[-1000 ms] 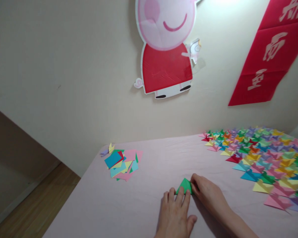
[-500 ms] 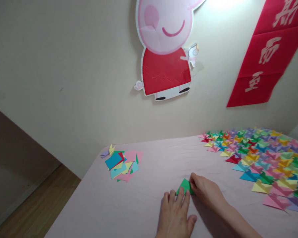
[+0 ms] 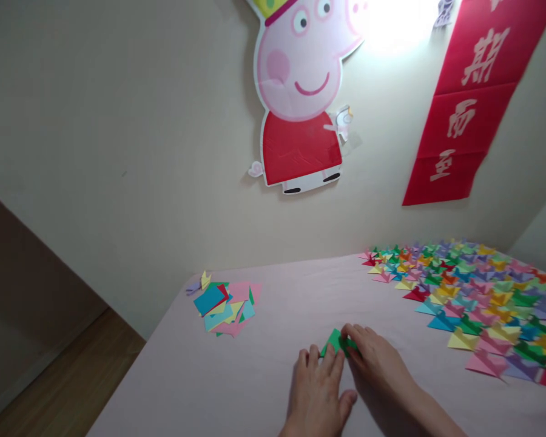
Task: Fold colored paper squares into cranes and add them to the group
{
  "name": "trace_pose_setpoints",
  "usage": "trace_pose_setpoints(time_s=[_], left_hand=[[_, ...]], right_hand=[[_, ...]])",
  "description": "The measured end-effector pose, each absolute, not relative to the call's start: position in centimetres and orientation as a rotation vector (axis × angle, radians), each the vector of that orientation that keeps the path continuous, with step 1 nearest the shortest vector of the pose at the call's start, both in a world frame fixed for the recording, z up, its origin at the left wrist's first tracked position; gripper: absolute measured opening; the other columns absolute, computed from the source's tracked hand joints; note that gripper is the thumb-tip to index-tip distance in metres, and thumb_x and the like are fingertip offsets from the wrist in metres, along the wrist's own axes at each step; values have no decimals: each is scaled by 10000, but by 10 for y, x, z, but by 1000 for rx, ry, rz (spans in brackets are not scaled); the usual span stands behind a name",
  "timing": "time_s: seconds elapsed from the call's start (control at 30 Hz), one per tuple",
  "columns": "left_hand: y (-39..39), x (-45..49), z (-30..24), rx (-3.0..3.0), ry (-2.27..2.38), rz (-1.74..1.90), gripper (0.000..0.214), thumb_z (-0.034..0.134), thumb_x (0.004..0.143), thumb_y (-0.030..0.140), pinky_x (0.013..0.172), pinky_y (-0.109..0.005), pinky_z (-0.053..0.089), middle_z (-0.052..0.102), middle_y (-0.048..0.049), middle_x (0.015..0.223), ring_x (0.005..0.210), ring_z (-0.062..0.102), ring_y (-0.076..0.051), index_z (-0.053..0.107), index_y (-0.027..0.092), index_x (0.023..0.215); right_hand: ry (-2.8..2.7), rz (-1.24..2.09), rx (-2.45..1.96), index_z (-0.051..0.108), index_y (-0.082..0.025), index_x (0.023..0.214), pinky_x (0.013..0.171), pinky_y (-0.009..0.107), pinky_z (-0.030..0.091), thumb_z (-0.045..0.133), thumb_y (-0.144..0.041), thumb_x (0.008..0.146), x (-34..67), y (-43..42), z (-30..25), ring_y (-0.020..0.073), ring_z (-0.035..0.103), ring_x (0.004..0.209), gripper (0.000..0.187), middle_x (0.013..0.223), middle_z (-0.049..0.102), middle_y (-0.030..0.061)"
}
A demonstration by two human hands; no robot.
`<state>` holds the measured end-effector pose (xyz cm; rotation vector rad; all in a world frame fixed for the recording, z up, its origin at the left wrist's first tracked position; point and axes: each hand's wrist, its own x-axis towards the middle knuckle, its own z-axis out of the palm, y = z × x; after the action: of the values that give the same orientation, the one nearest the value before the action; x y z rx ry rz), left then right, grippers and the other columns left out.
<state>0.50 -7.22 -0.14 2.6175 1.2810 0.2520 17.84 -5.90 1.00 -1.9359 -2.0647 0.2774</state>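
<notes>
A small piece of green origami paper (image 3: 332, 338), partly folded, lies on the cloth-covered table in front of me. My left hand (image 3: 319, 386) rests palm down with its fingers stretched out, the fingertips pressing the paper's lower edge. From the right, my right hand (image 3: 378, 361) pinches the right side of the paper between thumb and fingers. Part of the green sheet is covered by both hands, so its full shape is hidden.
Loose coloured paper sheets (image 3: 218, 309) are piled at the left, beside a yellow folded piece (image 3: 205, 280) and a purple one (image 3: 193, 288). Rows of folded paper cranes (image 3: 486, 315) spread over the right side. A pale pink cloth (image 3: 200, 382) covers the table, which meets the wall behind.
My right hand has shifted slightly left over the paper, its fingers now on the folded right part. My left hand stays nearly in place. The camera view has tilted up.
</notes>
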Motion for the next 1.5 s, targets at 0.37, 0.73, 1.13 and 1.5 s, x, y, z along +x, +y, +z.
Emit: trace_pose_setpoints(time_s=[0.37,0.73,1.13,1.5], left_hand=[[-76,0,9,2622,1272,247,603,422,935,622,1063,-547,343,467,-31,1480,1237,445,-341,485,256,1410],[-78,3,9,2578,1320,216,558,465,938,586,1133,-537,276,438,-17,1502,1303,415,-323,505,260,1388],[-80,-19,12,2547,1550,252,468,571,910,511,1153,-518,285,451,-74,1489,1357,400,-321,603,232,1284],[-64,-17,-9,2576,1576,481,578,639,872,291,1115,-504,343,416,-107,1504,1334,396,-317,465,150,1405]], right_hand=[[-2036,174,-2015,622,-209,960,744,333,384,527,-211,871,172,-63,13,258,632,910,130,962,704,67],[-1889,334,-2004,611,-214,947,808,354,353,533,-171,768,183,-60,4,261,547,971,200,1020,641,63],[-1788,379,-2000,628,-226,945,800,342,373,462,-58,687,209,-62,-11,252,553,962,349,1018,658,47],[-1759,644,-1633,631,-237,1064,946,407,409,513,-260,734,223,-65,-12,270,539,1038,351,1068,640,69]])
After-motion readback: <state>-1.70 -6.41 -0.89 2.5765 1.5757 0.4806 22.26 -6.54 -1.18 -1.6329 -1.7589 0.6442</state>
